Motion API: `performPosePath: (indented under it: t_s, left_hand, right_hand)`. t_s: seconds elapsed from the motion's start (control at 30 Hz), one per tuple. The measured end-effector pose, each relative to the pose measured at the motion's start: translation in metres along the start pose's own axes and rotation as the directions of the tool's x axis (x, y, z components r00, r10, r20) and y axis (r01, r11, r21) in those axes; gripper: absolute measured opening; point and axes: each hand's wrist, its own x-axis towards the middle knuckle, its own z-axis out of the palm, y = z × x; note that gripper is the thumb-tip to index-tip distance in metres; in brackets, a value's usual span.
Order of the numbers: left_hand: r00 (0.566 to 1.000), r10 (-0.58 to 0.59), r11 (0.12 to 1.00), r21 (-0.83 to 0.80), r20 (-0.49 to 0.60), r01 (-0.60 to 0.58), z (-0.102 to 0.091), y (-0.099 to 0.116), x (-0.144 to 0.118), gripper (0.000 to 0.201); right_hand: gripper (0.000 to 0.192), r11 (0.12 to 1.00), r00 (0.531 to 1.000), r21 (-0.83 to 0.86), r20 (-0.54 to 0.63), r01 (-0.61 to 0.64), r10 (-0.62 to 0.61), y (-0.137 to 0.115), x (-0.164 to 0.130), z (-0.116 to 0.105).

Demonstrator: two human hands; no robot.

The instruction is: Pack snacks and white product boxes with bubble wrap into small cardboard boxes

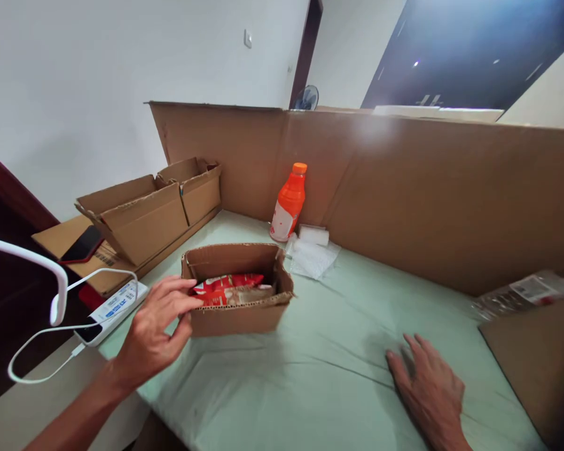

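Observation:
A small open cardboard box (237,313) stands on the pale green cloth (329,351) in front of me. Inside it lies a red and white snack packet (225,287). My left hand (157,326) reaches to the box's left corner, its fingertips touching the rim beside the packet and its thumb against the outer wall. My right hand (430,388) rests flat on the cloth at the lower right, fingers spread, holding nothing.
An orange bottle (289,203) and white plastic bags (313,250) stand at the back by a tall cardboard wall (427,188). Empty cartons (145,213), a phone (82,245), a power bank (113,310) with white cable lie left. A cardboard sheet (540,363) lies right.

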Motion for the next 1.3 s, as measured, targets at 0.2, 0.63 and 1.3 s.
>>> performPosePath:
  t_s: [0.2,0.63,1.3]
  left_hand:
    - [0.800,-0.562,0.798,-0.389,-0.209,0.460,0.013,0.031,-0.085,0.078]
    - [0.570,-0.757,0.377,-0.498,0.319,0.781,0.121,-0.009,-0.072,0.087]
    - [0.504,-0.802,0.277,-0.547,0.322,0.790,0.186,-0.015,-0.053,0.073]
  right_hand:
    - [0.041,0.886,0.980,0.440,0.061,0.144,-0.189,-0.068,-0.028,-0.017]
    - [0.073,0.517,0.882,0.844,0.345,-0.141,-0.323,-0.164,-0.039,-0.029]
    - [0.037,0.267,0.857,0.815,0.484,-0.515,0.175,-0.111,0.184,0.058]
